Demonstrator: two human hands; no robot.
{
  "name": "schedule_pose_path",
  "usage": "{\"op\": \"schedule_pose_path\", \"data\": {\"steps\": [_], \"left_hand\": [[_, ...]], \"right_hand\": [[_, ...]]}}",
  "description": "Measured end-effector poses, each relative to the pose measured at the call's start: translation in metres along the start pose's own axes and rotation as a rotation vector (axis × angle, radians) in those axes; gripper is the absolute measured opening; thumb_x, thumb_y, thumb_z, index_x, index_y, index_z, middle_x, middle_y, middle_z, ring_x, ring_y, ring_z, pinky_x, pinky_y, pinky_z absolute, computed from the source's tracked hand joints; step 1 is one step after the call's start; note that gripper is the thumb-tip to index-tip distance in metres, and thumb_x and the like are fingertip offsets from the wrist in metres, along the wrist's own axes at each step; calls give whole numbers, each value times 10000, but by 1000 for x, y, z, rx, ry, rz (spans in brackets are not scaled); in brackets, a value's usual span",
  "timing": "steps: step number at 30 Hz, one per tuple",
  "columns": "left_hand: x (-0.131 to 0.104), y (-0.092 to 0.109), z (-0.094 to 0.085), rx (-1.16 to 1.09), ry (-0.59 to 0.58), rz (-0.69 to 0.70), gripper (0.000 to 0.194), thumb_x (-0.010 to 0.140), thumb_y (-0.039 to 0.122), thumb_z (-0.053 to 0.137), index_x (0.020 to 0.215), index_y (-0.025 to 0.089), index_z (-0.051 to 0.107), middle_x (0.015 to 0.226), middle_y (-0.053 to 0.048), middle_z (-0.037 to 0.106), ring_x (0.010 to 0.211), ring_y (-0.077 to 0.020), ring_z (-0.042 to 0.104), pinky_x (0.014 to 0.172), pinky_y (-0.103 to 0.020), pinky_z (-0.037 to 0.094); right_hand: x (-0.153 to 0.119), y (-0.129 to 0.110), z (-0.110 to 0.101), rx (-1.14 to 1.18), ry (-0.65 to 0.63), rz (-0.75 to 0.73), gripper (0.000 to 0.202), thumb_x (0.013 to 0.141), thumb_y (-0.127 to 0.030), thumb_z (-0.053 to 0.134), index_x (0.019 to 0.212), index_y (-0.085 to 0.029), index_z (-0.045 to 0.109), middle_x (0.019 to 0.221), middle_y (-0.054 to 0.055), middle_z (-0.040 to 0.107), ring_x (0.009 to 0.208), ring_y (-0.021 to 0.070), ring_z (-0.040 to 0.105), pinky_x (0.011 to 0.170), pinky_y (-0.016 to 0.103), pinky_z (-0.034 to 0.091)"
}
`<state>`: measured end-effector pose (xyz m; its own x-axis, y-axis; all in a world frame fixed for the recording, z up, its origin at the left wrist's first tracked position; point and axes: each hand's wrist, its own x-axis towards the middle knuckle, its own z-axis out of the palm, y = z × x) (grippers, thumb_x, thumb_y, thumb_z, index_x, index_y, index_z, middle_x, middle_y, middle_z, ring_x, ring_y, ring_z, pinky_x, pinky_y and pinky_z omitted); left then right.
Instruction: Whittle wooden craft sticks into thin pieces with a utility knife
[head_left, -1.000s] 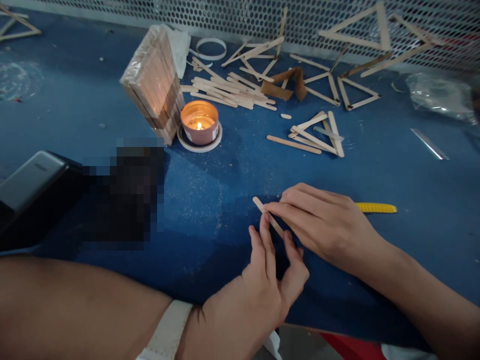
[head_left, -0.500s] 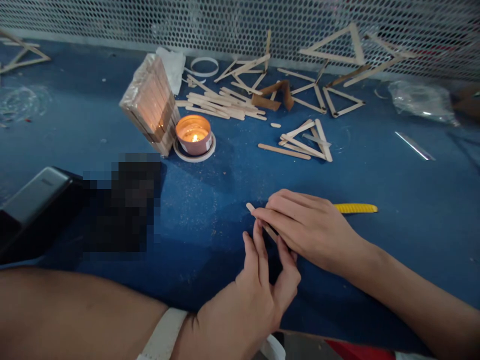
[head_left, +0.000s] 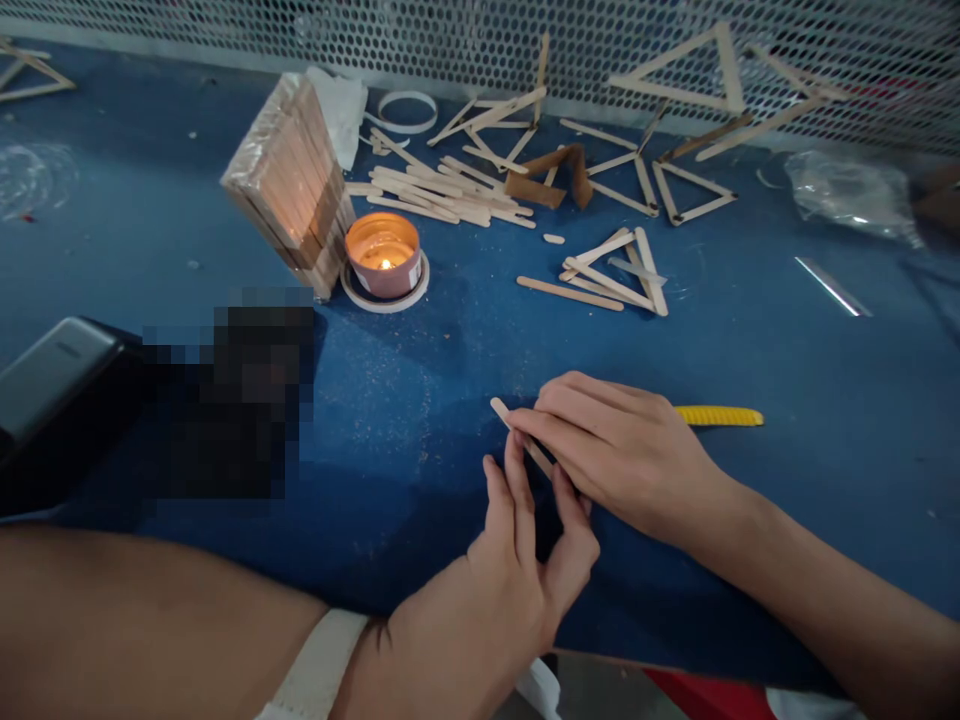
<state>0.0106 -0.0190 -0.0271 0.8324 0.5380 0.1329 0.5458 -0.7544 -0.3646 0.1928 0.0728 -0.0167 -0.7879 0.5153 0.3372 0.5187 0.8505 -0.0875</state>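
Note:
Near the table's front edge, my left hand (head_left: pixel 517 570) pinches a wooden craft stick (head_left: pixel 540 458) between its fingers and thumb. My right hand (head_left: pixel 622 450) is closed over the same stick from the right, with its index fingertip near the stick's far end. A yellow ridged handle (head_left: pixel 720 415) sticks out from beneath or behind my right hand; the rest of it is hidden. Beyond the hands, a stick triangle (head_left: pixel 651 270) lies beside a single loose stick (head_left: pixel 570 292).
A lit candle in a tin (head_left: pixel 384 268) stands beside a wrapped stick bundle (head_left: pixel 289 180). Loose sticks (head_left: pixel 442 193), joined stick frames (head_left: pixel 694 205) and clear plastic (head_left: pixel 851 195) lie farther back before a perforated metal screen (head_left: pixel 480 50). A black device (head_left: pixel 67 385) is at left.
The view has shifted slightly, so the background items sit a little higher in the frame. Both hands keep nearly the same hold on the stick.

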Motion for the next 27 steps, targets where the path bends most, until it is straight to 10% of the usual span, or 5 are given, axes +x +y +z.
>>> {"op": "schedule_pose_path", "data": {"steps": [27], "left_hand": [[0,1,-1,19,-22,15,495,1085,311,468,1529,115,563,1527,-194,560,1308,-435,680,1093,-587,537]], "right_hand": [[5,0,-3,10,-32,33,308,1050,-53,479,1158,-174,740,910,62,745,814,214,693,659,357,605]]}}
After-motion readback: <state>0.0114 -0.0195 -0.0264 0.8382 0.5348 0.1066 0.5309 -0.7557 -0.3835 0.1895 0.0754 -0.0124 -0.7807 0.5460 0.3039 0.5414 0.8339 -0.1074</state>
